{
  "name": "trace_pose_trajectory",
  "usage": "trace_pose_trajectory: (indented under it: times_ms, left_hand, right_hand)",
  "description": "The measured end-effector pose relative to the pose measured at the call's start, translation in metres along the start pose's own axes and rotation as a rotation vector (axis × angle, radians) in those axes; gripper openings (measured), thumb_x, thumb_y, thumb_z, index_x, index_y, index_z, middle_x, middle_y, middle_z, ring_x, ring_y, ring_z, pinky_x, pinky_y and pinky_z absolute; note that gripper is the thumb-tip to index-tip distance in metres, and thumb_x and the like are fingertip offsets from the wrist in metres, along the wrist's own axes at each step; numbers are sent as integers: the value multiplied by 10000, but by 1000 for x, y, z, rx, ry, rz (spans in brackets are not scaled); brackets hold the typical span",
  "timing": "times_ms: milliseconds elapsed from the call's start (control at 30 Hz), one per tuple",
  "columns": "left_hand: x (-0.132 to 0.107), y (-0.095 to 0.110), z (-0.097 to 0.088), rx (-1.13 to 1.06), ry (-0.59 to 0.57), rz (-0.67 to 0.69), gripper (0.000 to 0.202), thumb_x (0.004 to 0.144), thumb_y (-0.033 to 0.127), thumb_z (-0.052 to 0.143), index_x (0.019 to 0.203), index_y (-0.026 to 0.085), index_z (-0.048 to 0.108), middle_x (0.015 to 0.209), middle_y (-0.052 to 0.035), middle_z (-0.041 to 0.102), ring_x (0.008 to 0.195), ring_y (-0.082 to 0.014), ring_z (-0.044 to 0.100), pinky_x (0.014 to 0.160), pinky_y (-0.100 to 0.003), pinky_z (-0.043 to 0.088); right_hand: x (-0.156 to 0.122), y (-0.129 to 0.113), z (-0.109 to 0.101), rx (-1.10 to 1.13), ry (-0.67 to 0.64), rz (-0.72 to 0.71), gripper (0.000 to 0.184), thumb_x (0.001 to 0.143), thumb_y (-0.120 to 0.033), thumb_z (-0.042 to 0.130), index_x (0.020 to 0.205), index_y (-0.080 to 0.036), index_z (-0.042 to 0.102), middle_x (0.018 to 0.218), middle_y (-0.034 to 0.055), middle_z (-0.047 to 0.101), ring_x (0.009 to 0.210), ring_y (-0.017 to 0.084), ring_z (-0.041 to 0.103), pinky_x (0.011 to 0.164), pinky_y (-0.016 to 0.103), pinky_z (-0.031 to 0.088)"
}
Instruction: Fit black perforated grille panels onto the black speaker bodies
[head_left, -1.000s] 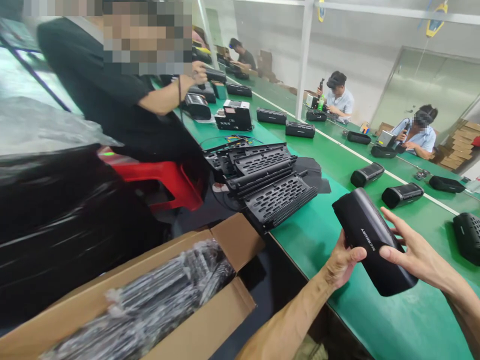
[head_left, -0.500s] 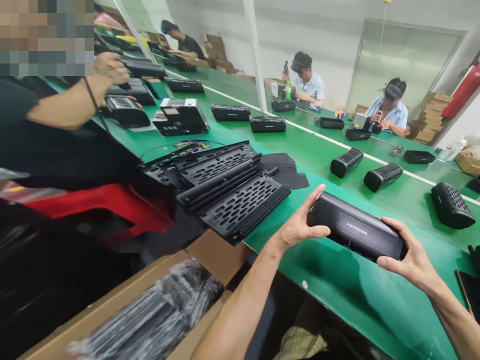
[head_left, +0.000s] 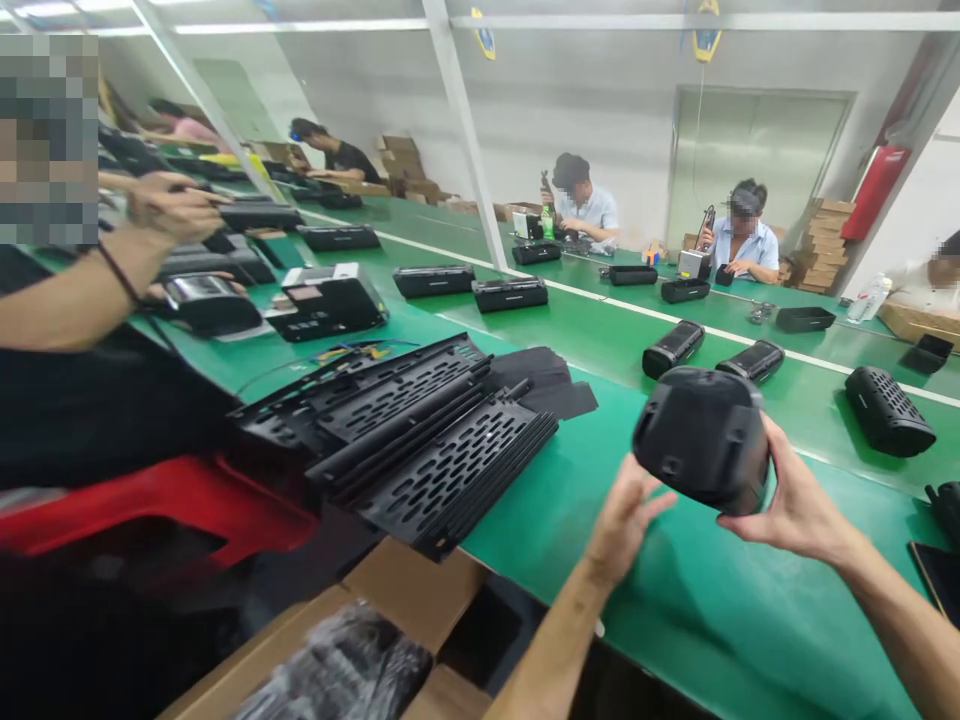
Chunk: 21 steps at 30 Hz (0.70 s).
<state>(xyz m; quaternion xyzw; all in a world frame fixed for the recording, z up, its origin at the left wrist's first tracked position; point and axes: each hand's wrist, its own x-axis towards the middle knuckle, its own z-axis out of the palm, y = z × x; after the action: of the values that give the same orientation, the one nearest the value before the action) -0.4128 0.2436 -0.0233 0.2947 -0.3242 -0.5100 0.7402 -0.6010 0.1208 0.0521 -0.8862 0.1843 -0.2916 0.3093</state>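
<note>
A black speaker [head_left: 697, 440] is held above the green table, one rounded end turned towards me, its edges slightly blurred. My right hand [head_left: 787, 495] grips it from the right side, thumb underneath. My left hand [head_left: 630, 515] is just below its lower left edge, fingers apart; whether a fingertip touches the casing is hard to see. To the left lie stacked black perforated grille panels [head_left: 465, 465], with dark sheets [head_left: 544, 380] behind them.
More black speakers [head_left: 890, 410] stand along the green table [head_left: 600, 620]. A co-worker's hand [head_left: 169, 210] works at the left, near a black-and-white box [head_left: 326, 300]. Below the table edge sits an open carton [head_left: 416, 590] with plastic-wrapped parts. Other people sit opposite.
The speaker has turned from its long lettered side to its end and risen slightly. My left hand has let go of its end and dropped below it. The view has tilted up.
</note>
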Motion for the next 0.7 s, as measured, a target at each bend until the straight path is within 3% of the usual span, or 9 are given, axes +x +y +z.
trace_pose_trajectory:
  times_ms: [100,167,233,367,467,567,700]
  left_hand:
    - [-5,33,-16,339,56,157,1237,613,727,898,1640,368,310,1704,-129,340,1500,-414,409,1145,-521,460]
    - [-3,43,-19,548,66,110,1287,551,634,968,1627,326,332,1580,-155,479,1357,-395,547,1081,-485,516]
    - [-1,41,-19,638,90,48,1196,593,562,958,1591,271,368,1352,-141,629,1164,-341,649,985,-450,563]
    - [-4,35,-20,604,120,128,1014,662,502,905,1507,240,409,1146,-76,672,1002,-269,668,887,-383,576]
    - [-8,43,-22,601,118,185,942,661,473,898,1461,251,452,1130,-55,659,962,-243,652,868,-359,566]
    - [-10,51,-21,612,102,184,917,656,478,892,1443,250,480,1127,-52,652,952,-239,640,857,-347,558]
    - [-2,49,-19,637,140,177,893,678,503,877,1449,250,506,1191,-63,657,1014,-259,641,914,-345,542]
  right_hand:
    - [7,-7,-18,-383,-61,-110,971,689,-263,770,1596,-272,424,1468,153,576,1290,425,563,1085,613,450]
    - [11,-7,-22,-613,-171,-151,923,675,-233,756,1560,-220,495,1370,185,632,1199,422,605,1020,604,481]
    - [12,-3,-20,-655,-242,-147,929,673,-252,792,1555,-202,506,1339,197,645,1173,421,616,1009,608,485]
    - [-5,21,-22,-439,-120,-95,995,763,-514,850,1618,-302,387,1582,164,477,1440,446,443,1174,672,335]
    - [-26,35,-22,-77,-7,35,1046,831,-736,729,1653,-296,254,1665,166,366,1499,396,409,1185,574,394]
    - [-39,34,-14,148,49,133,953,840,-743,718,1584,-283,339,1593,158,458,1406,354,520,1117,471,487]
    - [-37,25,-6,224,130,218,805,796,-644,799,1437,-279,479,1455,120,567,1265,331,595,1053,429,524]
